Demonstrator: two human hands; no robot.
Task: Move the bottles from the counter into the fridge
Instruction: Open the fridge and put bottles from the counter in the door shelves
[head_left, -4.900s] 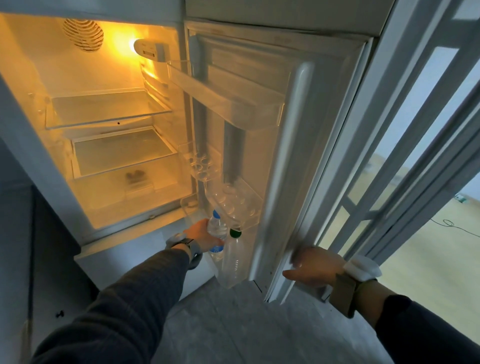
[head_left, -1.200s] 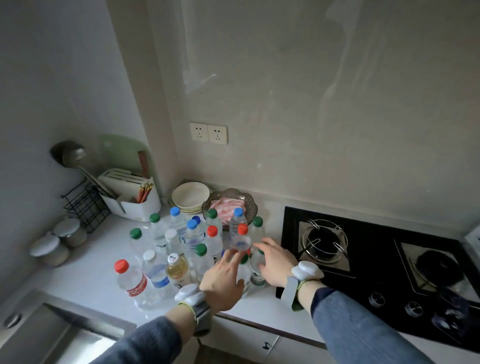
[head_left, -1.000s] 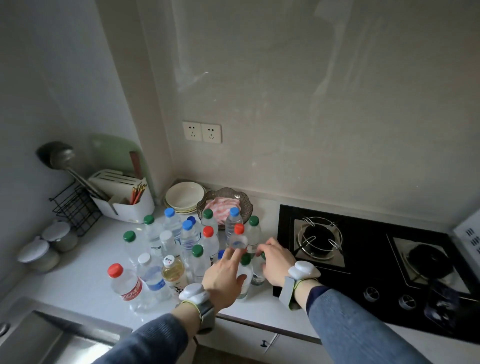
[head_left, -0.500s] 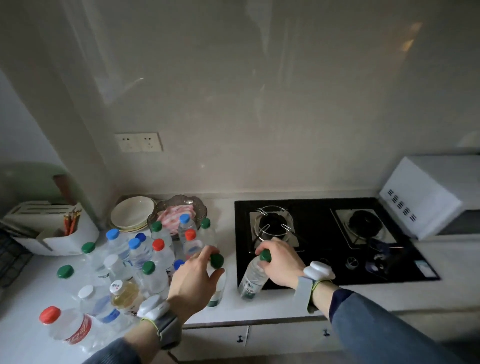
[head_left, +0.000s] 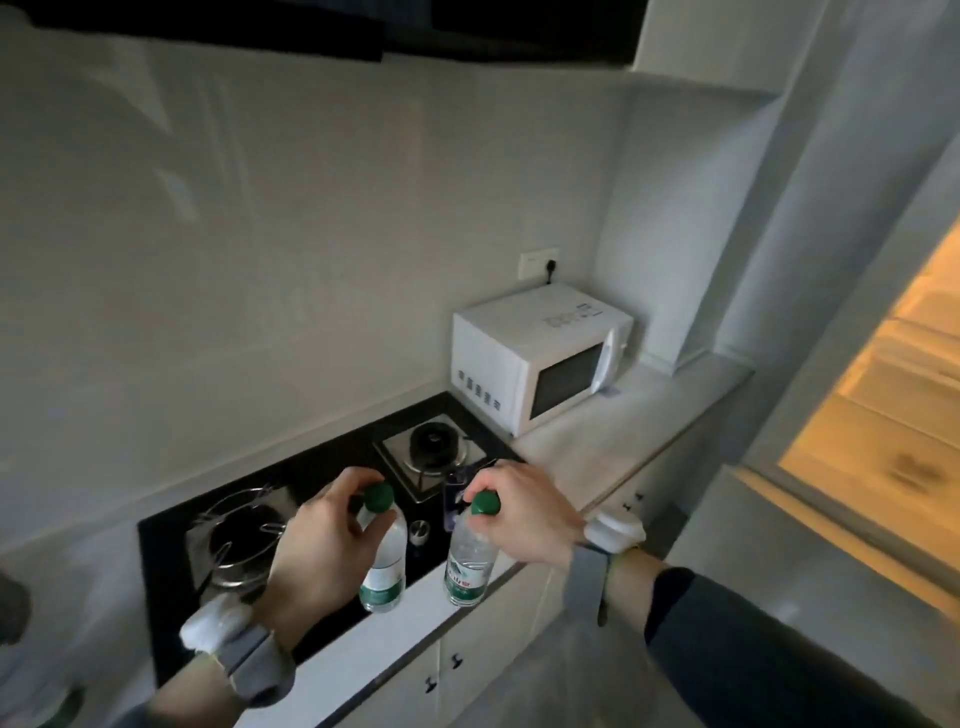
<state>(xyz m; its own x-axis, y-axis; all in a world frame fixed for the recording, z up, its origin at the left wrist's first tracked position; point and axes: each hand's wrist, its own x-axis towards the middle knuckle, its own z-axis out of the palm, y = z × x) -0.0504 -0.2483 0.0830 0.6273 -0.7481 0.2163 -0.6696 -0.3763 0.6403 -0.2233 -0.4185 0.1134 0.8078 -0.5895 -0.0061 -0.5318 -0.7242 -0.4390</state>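
Note:
My left hand (head_left: 319, 540) grips the neck of a clear green-capped bottle (head_left: 383, 566), held upright in the air over the hob's front edge. My right hand (head_left: 524, 512) grips the neck of a second green-capped bottle (head_left: 469, 564) just to its right, also lifted and upright. The two bottles hang side by side, a small gap between them. The open fridge (head_left: 883, 415) glows orange at the far right edge. The other bottles on the counter are out of view apart from a blur at the lower left.
A black gas hob (head_left: 249, 525) with two burners lies under my hands. A white microwave (head_left: 540, 358) stands on the pale counter (head_left: 613, 441) behind and to the right. White cabinet doors (head_left: 467, 670) run below. A wall column stands between counter and fridge.
Both hands lifted a green-capped bottle each off the counter and carried them right, over the hob. My view swung right, bringing the microwave and lit fridge into sight.

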